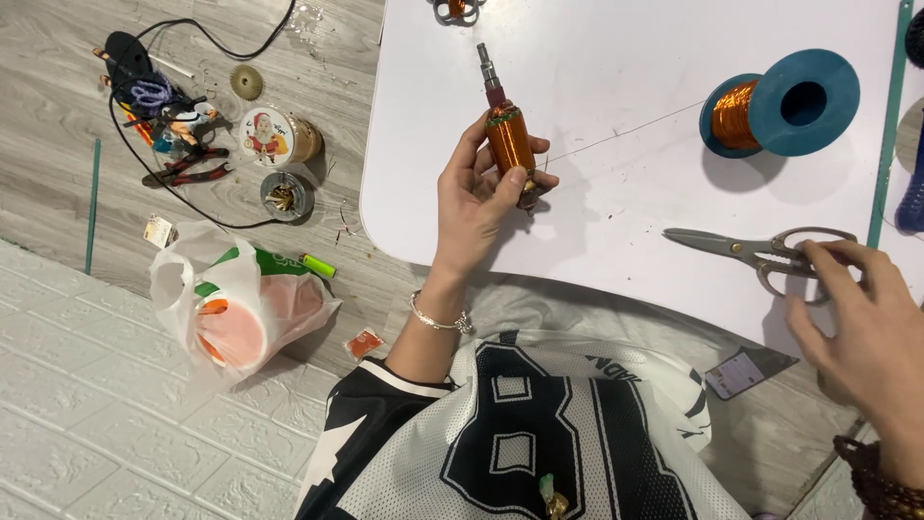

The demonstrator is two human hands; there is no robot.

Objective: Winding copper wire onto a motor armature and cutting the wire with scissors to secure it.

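My left hand grips a motor armature wound with copper wire, its steel shaft pointing up and away over the white table. A thin copper wire runs from the armature across the table to a blue spool of copper wire lying at the right. My right hand rests on the handles of steel scissors that lie flat near the table's front edge, blades pointing left.
On the wooden floor to the left lie a white plastic bag with orange contents, a green lighter, a round tin, pliers, a black cable and small parts. A black-and-white jersey covers my lap.
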